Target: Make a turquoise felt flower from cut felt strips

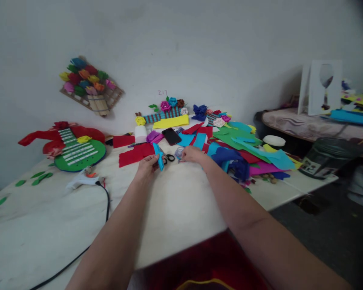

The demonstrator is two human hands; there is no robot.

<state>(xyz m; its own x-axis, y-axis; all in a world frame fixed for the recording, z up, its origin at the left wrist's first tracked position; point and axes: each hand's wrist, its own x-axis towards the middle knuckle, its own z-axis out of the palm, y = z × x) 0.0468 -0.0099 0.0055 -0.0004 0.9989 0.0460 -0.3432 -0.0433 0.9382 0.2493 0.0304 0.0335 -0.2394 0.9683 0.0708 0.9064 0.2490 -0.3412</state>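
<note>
My left hand point(148, 166) is closed around a folded piece of bright blue paper point(159, 156), raised a little over the table. My right hand point(191, 154) pinches at a small tangled coil of thin bluish thread or wire point(179, 152); which of the two it is I cannot tell. Between the hands lie scissors point(170, 158) with black handles, their blades partly hidden behind the blue paper. Pieces of red paper point(136, 154) lie flat just past my left hand. A black phone point(171, 136) rests beyond both hands.
A white glue gun point(84, 178) with a black cable lies at the left, near a green guitar-shaped craft point(80, 151) and cut green leaves point(42, 178). Heaped coloured paper point(232, 139) covers the right side. A dark jar point(323, 159) stands at the right edge.
</note>
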